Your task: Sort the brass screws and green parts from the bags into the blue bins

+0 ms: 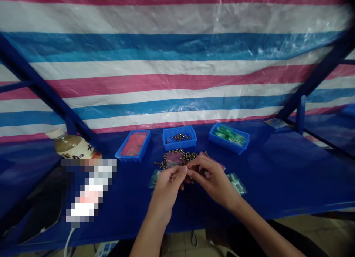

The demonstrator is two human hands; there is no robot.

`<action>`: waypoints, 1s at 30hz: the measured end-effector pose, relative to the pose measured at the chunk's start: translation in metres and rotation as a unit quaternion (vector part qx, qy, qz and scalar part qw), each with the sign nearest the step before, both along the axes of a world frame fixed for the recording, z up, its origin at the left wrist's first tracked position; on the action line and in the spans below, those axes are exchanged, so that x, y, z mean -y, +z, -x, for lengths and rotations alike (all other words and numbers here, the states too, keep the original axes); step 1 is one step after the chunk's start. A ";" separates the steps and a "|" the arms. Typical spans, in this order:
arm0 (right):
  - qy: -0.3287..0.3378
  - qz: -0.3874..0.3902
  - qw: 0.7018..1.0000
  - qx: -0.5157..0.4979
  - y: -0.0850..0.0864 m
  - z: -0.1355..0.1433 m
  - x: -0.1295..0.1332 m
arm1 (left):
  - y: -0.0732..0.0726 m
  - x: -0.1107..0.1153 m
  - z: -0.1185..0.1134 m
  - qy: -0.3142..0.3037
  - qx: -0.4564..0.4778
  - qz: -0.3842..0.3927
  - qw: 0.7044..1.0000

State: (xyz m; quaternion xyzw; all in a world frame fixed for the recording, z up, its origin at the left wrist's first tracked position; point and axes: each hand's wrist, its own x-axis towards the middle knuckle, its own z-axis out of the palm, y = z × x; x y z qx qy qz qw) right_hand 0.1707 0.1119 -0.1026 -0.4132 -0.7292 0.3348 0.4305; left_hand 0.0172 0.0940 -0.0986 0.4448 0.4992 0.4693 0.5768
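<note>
My left hand [169, 186] and my right hand [212, 175] meet fingertip to fingertip over the blue table, both in a pinch. Whatever sits between the fingertips is too small to make out. Just beyond them lies a loose heap of small brassy, dark metal parts [190, 156], spread around a pink plastic bag [174, 158]. More pink plastic [219, 162] shows behind my right hand. A clear greenish packet [237, 183] lies beside my right wrist, and another packet [154, 178] is partly covered by my left hand.
Three blue bins stand along the back: a left bin [118, 155] with pink bags, a middle bin [180, 146] with metal parts, a right bin [224, 143] with green packets. At left are a drink bottle [73, 146] and a blurred-out device with a white cable [69, 240].
</note>
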 end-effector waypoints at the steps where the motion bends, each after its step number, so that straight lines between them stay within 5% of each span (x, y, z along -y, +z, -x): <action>1: 0.002 -0.010 1.000 0.012 0.001 -0.002 0.001 | 0.000 0.000 -0.001 0.005 -0.004 0.002 1.000; 11: 0.040 -0.048 0.990 0.124 0.007 -0.022 -0.011 | -0.006 -0.005 -0.011 0.020 -0.098 -0.010 0.995; 16: -0.078 -0.096 0.975 0.184 0.019 -0.009 -0.067 | -0.002 -0.006 0.002 0.058 -0.231 -0.063 0.969; 19: -0.102 -0.098 0.952 0.271 0.024 -0.005 -0.091 | -0.002 -0.007 0.022 0.028 -0.356 -0.098 0.929; 21: -0.074 -0.104 0.945 0.300 0.024 -0.005 -0.094 | -0.003 -0.009 0.040 0.022 -0.470 -0.120 0.874; 24: -0.004 -0.116 0.944 0.308 0.016 -0.008 -0.088 | -0.007 -0.011 0.059 0.105 -0.612 -0.114 0.776; 26: 0.023 -0.118 0.945 0.304 0.007 -0.012 -0.080 | -0.011 -0.013 0.062 0.155 -0.653 -0.102 0.735; 30: 0.013 -0.119 0.943 0.310 -0.013 -0.025 -0.065 | -0.021 -0.015 0.049 0.111 -0.643 -0.118 0.749</action>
